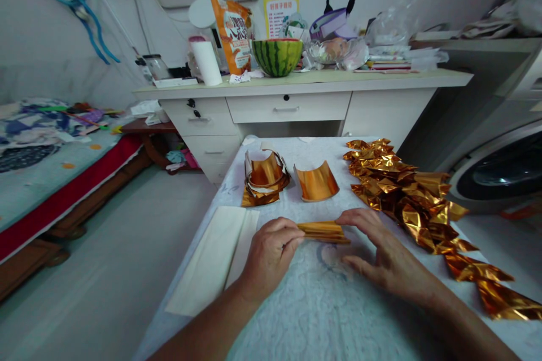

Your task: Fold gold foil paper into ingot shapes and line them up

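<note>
Between my hands lies a narrow folded strip of gold foil paper (324, 232). My left hand (273, 254) pinches its left end between thumb and fingers. At the strip's right end is my right hand (383, 256), its thumb and fingers spread apart, with the index fingertip at the strip's upper corner. Beyond them sit a curved gold sheet (317, 182) and, to its left, a curled bundle of gold and white paper (265, 177). White paper sheets (209, 256) lie flat beside my left forearm. Folded shiny gold pieces (406, 194) form a long pile on the right.
The pale cloth-covered table (339, 316) stands before a white desk (292, 86) holding a watermelon half (277, 56), an orange bag (234, 34) and plastic bags. A bed (63, 169) is at left, a washing machine (503, 163) at right.
</note>
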`<action>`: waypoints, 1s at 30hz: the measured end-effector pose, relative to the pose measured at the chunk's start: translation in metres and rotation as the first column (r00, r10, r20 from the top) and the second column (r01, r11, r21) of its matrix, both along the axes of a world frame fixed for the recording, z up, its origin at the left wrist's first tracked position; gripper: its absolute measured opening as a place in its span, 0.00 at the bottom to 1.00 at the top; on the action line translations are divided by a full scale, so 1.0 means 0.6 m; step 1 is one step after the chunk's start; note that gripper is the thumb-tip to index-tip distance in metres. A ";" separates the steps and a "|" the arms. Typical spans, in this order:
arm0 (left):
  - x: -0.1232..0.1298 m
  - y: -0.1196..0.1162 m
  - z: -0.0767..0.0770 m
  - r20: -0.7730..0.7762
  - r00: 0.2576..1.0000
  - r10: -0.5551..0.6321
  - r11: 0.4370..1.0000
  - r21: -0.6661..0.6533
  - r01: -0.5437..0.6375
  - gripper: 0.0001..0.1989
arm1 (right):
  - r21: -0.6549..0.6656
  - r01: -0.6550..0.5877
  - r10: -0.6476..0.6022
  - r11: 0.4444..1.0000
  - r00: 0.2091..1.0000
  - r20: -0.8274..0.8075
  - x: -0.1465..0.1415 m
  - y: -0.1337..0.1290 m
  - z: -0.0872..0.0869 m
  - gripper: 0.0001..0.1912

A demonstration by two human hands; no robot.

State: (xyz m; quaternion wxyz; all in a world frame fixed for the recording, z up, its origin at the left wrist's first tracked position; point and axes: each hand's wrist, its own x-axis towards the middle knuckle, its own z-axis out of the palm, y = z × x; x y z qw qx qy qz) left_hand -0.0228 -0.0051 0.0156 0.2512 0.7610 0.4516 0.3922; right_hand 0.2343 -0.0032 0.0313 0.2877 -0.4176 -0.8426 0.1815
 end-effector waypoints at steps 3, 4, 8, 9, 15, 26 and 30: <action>0.005 -0.001 -0.004 0.085 0.996 -0.014 0.999 -0.032 0.017 0.10 | 0.004 0.014 -0.014 1.000 0.997 -0.075 -0.016 0.001 -0.014 0.05; 0.006 -0.001 -0.004 0.108 0.994 -0.015 0.999 -0.038 0.019 0.11 | 0.024 0.021 -0.019 0.999 0.995 -0.097 -0.019 0.003 -0.018 0.05; 0.008 0.000 -0.004 0.145 0.989 0.001 1.000 -0.016 0.001 0.13 | 0.110 0.031 -0.015 0.993 0.990 -0.142 -0.021 0.004 -0.024 0.09; 0.008 0.000 -0.004 0.143 0.990 0.008 1.000 -0.001 -0.008 0.13 | 0.122 0.028 -0.011 0.992 0.990 -0.140 -0.022 0.003 -0.022 0.10; 0.007 0.001 -0.007 0.055 0.998 0.002 1.000 0.022 -0.003 0.12 | 0.126 -0.010 0.007 0.992 1.000 0.029 -0.031 -0.002 -0.014 0.06; 0.007 -0.007 -0.003 -0.347 0.928 -0.133 0.991 -0.057 0.121 0.06 | -0.144 -0.057 0.089 0.988 0.969 0.229 -0.040 -0.008 -0.008 0.09; 0.008 -0.006 0.000 -0.409 0.899 -0.156 0.987 -0.099 0.126 0.04 | -0.149 -0.073 0.102 0.986 0.975 0.195 -0.037 -0.007 -0.008 0.05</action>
